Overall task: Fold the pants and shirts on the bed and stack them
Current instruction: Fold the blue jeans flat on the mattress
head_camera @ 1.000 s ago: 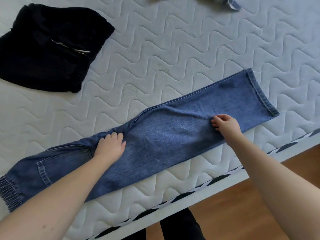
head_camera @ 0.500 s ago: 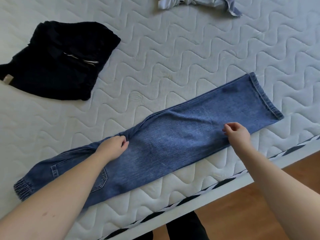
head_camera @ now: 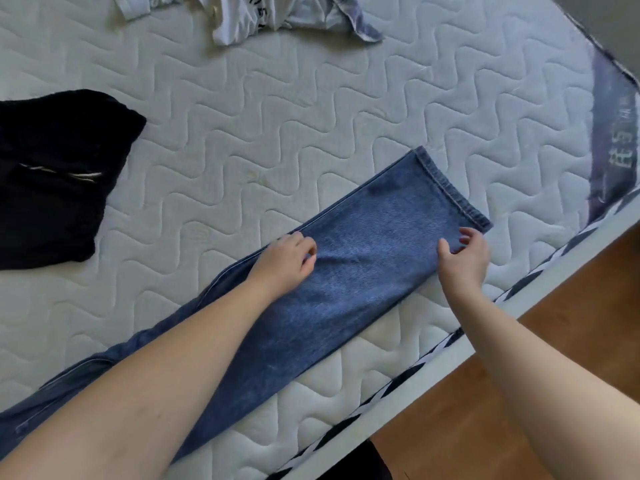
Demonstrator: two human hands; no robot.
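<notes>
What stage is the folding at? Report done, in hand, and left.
Done: the black folded garment lies at the left. In hand: the blue denim jeans lie laid out lengthwise, left hand resting on them, right hand at the hem end; cross-folds remain. Left: the crumpled white printed clothing at the far edge, then stacking.

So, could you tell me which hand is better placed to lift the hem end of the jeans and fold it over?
Right. The right hand sits beside the hem of the jeans, near their bed-edge side. The left hand rests mid-leg, better placed to hold the fold line.
</notes>
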